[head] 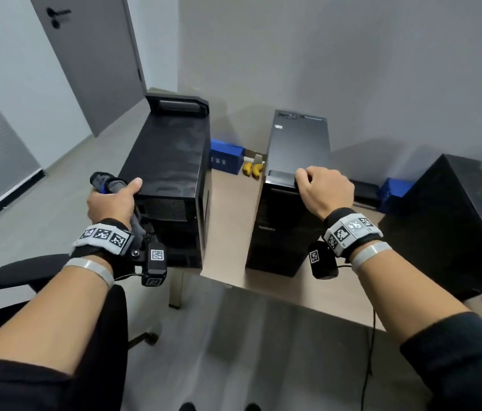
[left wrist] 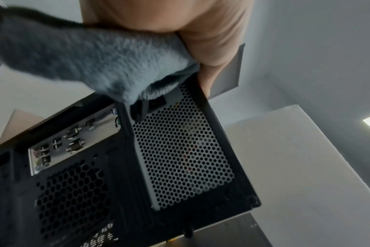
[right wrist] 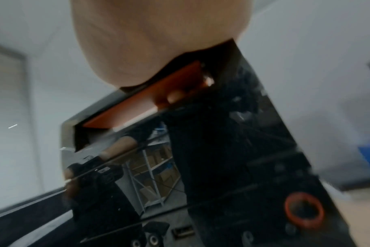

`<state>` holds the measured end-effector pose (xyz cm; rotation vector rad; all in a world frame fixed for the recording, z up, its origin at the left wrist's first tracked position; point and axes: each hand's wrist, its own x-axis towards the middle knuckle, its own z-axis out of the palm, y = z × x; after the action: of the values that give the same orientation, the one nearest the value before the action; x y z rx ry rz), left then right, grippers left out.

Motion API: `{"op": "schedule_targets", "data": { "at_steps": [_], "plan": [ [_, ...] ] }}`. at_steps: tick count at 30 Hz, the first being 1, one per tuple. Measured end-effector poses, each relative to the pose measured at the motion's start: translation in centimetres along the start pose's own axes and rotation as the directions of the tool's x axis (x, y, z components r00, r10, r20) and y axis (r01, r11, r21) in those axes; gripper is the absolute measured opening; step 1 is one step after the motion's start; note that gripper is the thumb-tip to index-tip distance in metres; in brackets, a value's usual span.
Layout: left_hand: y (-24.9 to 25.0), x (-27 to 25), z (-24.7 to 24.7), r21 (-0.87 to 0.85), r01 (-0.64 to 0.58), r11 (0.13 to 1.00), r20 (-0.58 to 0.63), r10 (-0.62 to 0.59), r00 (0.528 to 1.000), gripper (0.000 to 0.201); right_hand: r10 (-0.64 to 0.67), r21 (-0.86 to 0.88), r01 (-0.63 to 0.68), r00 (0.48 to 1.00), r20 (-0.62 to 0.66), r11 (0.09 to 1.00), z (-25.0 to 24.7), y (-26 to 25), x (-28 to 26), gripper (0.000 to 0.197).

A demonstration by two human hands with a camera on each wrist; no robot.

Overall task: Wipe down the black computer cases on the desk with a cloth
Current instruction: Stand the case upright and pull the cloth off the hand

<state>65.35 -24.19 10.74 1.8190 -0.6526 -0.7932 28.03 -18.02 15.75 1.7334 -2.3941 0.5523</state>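
Two black computer cases stand upright on the desk (head: 228, 232). My left hand (head: 112, 200) holds a grey cloth (head: 106, 182) at the near top corner of the left case (head: 168, 161), thumb on the top panel. In the left wrist view the cloth (left wrist: 91, 60) hangs over that case's perforated rear panel (left wrist: 180, 150). My right hand (head: 322, 188) grips the near top handle of the middle case (head: 296, 149); in the right wrist view a fingertip (right wrist: 175, 97) curls into the orange-lined handle recess (right wrist: 142, 110) of its glossy front.
A third black case (head: 453, 221) stands at the right of the desk. Blue boxes (head: 225, 157) and small yellow objects (head: 253, 169) lie behind the cases. An office chair (head: 32, 268) is at lower left; a grey door (head: 91, 54) is behind.
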Motion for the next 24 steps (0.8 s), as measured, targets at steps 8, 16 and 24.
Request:
{"op": "schedule_targets", "data": {
  "at_steps": [8,16,24],
  "plan": [
    [1.8,3.7,2.7,0.011,-0.062,0.998,0.133,0.06,0.989,0.079,0.064,-0.056,-0.064,0.998,-0.007,0.996,0.0,-3.3,0.5,0.037],
    [2.3,6.8,4.3,0.015,-0.096,0.995,0.169,0.092,0.981,0.076,0.108,-0.056,-0.11,0.994,-0.036,0.992,0.5,-5.6,1.3,0.037],
    [2.1,7.2,4.2,0.002,-0.118,0.993,0.178,0.116,0.977,0.076,0.215,0.087,-0.211,0.976,-0.038,0.974,1.8,-6.0,1.3,0.039]
  ]
}}
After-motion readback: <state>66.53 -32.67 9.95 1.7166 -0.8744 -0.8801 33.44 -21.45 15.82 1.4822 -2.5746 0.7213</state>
